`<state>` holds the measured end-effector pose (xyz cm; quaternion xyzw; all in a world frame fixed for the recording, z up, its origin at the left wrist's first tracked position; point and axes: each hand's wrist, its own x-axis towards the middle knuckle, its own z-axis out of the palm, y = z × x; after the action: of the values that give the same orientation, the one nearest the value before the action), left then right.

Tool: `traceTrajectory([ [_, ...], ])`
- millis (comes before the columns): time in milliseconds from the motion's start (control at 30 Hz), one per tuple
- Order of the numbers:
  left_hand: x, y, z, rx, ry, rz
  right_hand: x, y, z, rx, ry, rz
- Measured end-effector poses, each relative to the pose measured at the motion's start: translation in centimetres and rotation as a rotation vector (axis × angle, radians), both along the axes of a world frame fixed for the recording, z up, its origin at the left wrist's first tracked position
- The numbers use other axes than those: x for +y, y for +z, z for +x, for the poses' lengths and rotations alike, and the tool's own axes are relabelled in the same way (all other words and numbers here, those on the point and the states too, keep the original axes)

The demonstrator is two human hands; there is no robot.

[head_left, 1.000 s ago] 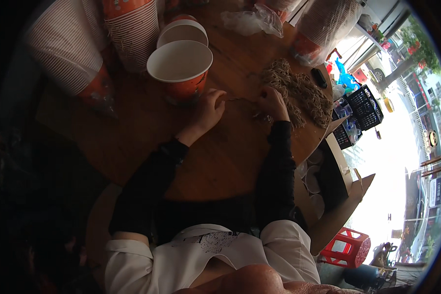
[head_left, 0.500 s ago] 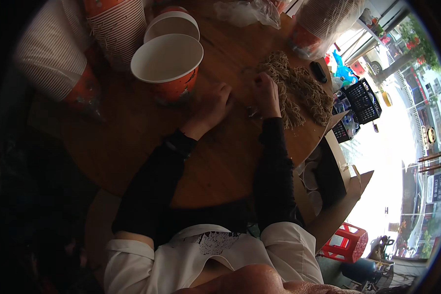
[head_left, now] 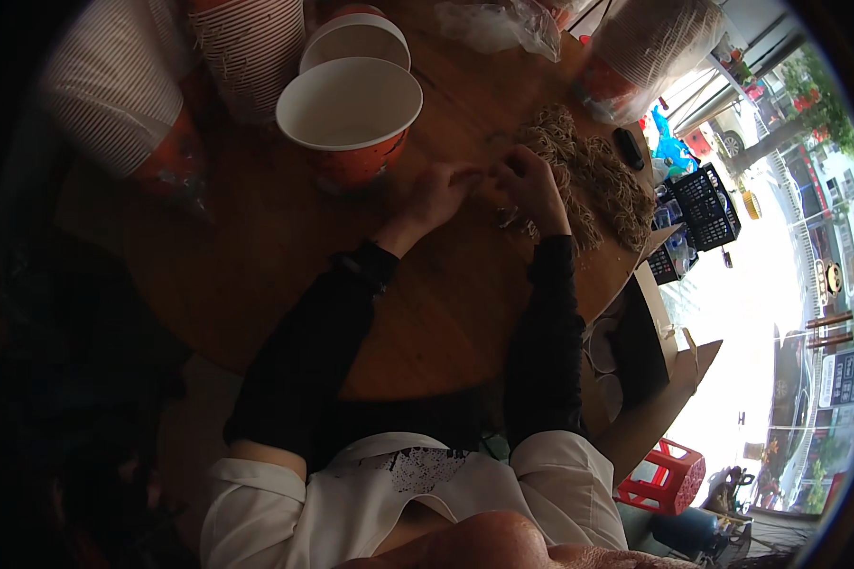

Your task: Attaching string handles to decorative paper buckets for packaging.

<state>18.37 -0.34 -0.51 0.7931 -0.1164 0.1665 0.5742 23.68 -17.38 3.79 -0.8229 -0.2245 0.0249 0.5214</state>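
Over the wooden table, my left hand [head_left: 436, 197] and my right hand [head_left: 535, 190] are close together, fingertips almost meeting. Both have bent, pinched fingers; whatever lies between them is too small and dark to make out. Just right of my right hand, partly behind it, lies a tangled pile of tan strands [head_left: 605, 190], like cord or dried noodles. A large white-lined orange paper tub [head_left: 361, 163] stands upright and open beyond my left hand. Behind it is a second paper tub [head_left: 361, 43], tilted toward me.
Nested stacks of paper tubs [head_left: 251, 57] rise at the far left, one wrapped stack [head_left: 114, 100] beside them. Another wrapped stack [head_left: 650, 57] is at the far right, near a clear plastic bag [head_left: 508, 27]. A small black object [head_left: 627, 149] lies by the strands. An open cardboard box [head_left: 659, 398] is at right.
My hands have come closer together, the left moving right and slightly up. The fingertips now nearly touch. The whole view has shifted slightly, so the tubs appear farther right.
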Motion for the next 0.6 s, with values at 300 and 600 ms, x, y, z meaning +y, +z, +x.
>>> traceTrajectory([
  [300,-0.5,0.8,-0.5,0.053,0.07,-0.067,-0.8,0.0,-0.1,0.025,-0.008,0.018],
  [600,-0.6,0.6,0.0,0.128,-0.034,-0.316,-1.1,-0.6,0.5,-0.018,0.107,0.027],
])
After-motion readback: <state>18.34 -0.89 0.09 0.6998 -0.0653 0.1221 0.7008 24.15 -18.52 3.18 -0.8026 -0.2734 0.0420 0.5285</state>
